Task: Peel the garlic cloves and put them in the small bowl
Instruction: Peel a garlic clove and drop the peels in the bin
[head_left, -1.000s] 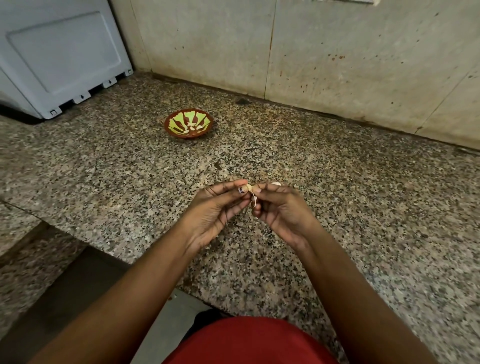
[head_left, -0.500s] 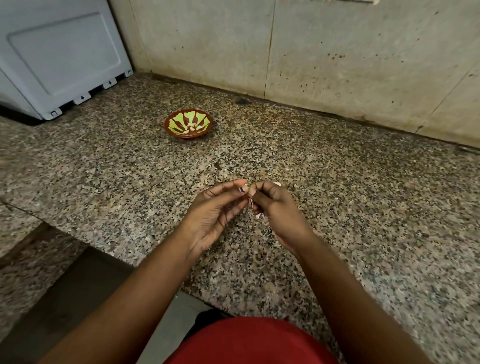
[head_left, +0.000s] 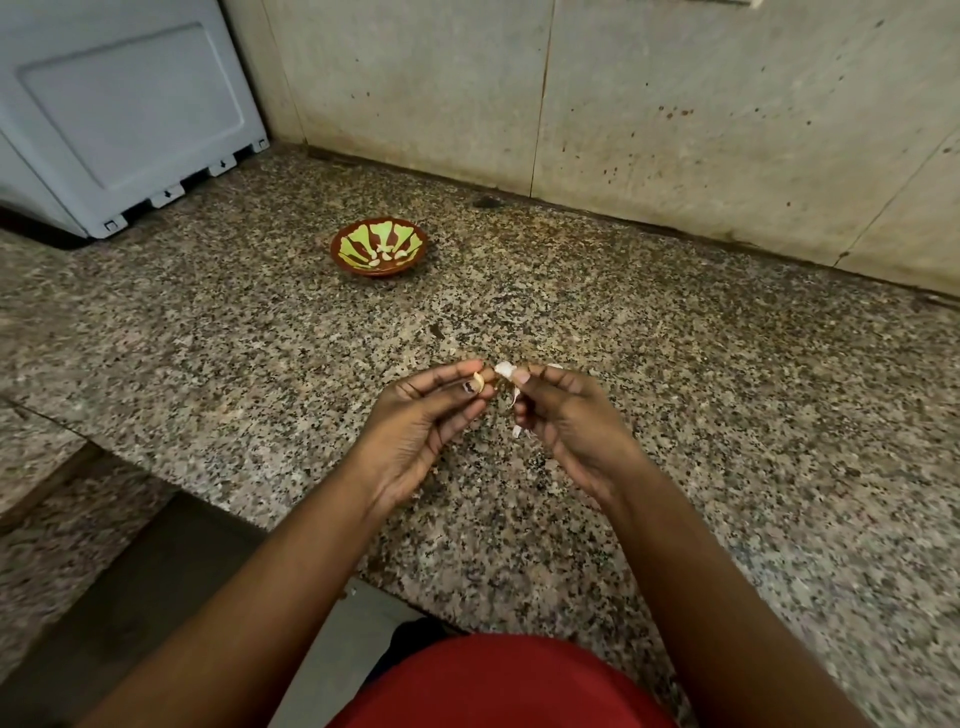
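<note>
Garlic clove (head_left: 479, 382) between both hands, no readable writing

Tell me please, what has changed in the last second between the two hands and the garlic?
The hands have drawn slightly apart: the left hand holds the garlic clove, the right hand pinches the torn-off white skin. The small bowl on the counter stayed put.

Speckled granite surface (head_left: 727, 415) against a stained wall

A small bowl (head_left: 380, 247), brown with green pattern, stands on it far from the front edge, with pale peeled cloves (head_left: 387, 255) inside. The corner of a grey appliance (head_left: 119, 114) rests on the left back part
</note>
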